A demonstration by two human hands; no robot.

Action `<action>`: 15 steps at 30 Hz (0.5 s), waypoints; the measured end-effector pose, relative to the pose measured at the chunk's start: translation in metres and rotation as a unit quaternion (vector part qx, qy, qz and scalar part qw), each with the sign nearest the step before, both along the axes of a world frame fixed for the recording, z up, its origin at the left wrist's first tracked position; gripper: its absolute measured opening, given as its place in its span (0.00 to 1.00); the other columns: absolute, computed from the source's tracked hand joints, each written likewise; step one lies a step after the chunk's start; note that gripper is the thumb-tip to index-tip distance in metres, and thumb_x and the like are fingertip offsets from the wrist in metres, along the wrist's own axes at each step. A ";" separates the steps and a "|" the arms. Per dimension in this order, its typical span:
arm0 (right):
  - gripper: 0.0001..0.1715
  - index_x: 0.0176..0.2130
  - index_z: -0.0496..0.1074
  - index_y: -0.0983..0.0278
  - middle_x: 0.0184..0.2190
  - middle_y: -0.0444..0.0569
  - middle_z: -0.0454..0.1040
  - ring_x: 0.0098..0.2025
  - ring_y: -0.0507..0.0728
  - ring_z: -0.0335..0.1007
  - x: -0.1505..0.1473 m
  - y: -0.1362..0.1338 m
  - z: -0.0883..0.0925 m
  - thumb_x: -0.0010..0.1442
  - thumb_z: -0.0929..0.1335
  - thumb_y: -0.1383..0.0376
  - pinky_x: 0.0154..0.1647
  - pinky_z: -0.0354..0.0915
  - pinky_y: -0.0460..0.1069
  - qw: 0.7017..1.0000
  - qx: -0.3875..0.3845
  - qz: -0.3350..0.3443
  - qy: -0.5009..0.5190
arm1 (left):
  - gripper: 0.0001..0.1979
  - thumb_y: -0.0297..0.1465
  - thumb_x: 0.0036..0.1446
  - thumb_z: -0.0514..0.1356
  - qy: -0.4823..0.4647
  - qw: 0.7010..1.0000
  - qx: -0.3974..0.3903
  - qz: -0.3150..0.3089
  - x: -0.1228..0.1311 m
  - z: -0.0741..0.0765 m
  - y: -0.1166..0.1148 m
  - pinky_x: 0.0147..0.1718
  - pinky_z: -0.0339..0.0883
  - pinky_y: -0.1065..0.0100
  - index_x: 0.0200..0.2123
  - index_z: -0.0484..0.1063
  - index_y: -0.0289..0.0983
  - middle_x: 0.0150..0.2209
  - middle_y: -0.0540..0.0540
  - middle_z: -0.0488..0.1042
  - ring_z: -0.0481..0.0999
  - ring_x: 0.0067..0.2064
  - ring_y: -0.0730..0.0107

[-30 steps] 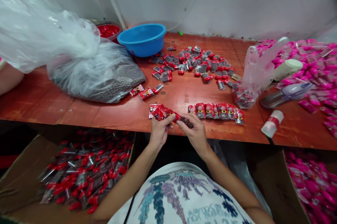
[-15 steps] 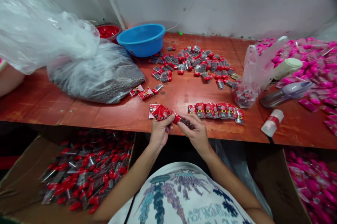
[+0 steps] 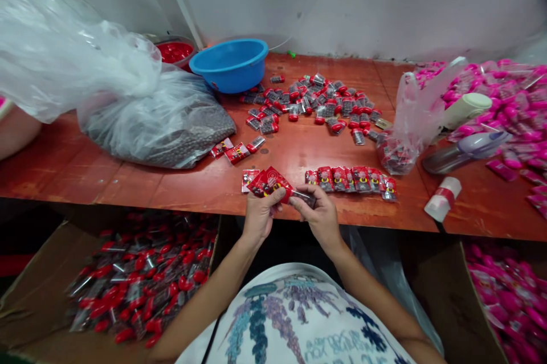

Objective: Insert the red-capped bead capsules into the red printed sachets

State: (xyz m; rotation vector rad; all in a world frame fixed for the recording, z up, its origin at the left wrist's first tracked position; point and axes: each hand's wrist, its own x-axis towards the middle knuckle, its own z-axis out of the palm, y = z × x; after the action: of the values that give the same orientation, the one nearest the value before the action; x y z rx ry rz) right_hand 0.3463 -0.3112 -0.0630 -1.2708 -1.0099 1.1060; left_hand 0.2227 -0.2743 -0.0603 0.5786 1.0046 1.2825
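A red printed packet (image 3: 273,179) is pinched in my left hand (image 3: 258,215), above the table's front edge. My right hand (image 3: 319,213) grips a small clear container with dark contents (image 3: 304,197), whose left end meets the packet. Just behind my left hand lies another red and white packet (image 3: 249,180). To the right, a row of red packets with dark contents (image 3: 339,179) lies along the table. Whether the container sits inside the packet's opening cannot be made out.
Behind are a blue basin (image 3: 233,65) and a pile of red-capped containers (image 3: 316,99). A plastic bag of dark beads (image 3: 166,119) stands left. Pink packs (image 3: 508,102), a bottle (image 3: 464,150) and a white roll (image 3: 443,199) lie right. Below are cardboard boxes (image 3: 34,290) of packs.
The red packet has tilted, showing more of its printed face. My right fingers have shifted slightly around the container, and more of it shows.
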 end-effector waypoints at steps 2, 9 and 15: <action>0.16 0.41 0.71 0.62 0.28 0.42 0.72 0.23 0.48 0.63 -0.002 0.000 0.000 0.52 0.72 0.59 0.19 0.62 0.42 1.000 0.000 -0.017 0.017 | 0.12 0.29 0.38 0.71 0.004 1.000 0.007 -0.004 0.001 0.000 -0.001 0.13 0.57 0.77 0.23 0.70 0.33 0.19 0.53 0.70 0.64 0.16 0.81; 0.15 0.44 0.71 0.61 0.36 0.46 0.73 0.35 0.53 0.71 -0.010 0.001 -0.009 0.56 0.69 0.60 0.30 0.69 0.46 0.998 0.022 -0.051 0.040 | 0.12 0.28 0.38 0.71 0.031 0.999 0.018 -0.012 0.005 0.006 -0.004 0.14 0.59 0.78 0.26 0.71 0.33 0.23 0.51 0.72 0.68 0.20 0.79; 0.25 0.57 0.64 0.56 0.49 0.50 0.65 0.47 0.55 0.67 -0.007 0.000 -0.012 0.61 0.66 0.60 0.48 0.68 0.52 0.997 0.057 0.022 -0.043 | 0.13 0.29 0.37 0.71 0.051 0.999 0.016 0.005 0.000 0.010 -0.001 0.15 0.60 0.77 0.26 0.72 0.32 0.24 0.51 0.72 0.67 0.20 0.79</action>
State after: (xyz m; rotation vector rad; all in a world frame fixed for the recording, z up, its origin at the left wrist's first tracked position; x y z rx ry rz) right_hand 0.3396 -0.3116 -0.0746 -1.2171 -1.1544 1.0190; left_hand 0.2222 -0.2754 -0.0504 0.6693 1.0743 1.2904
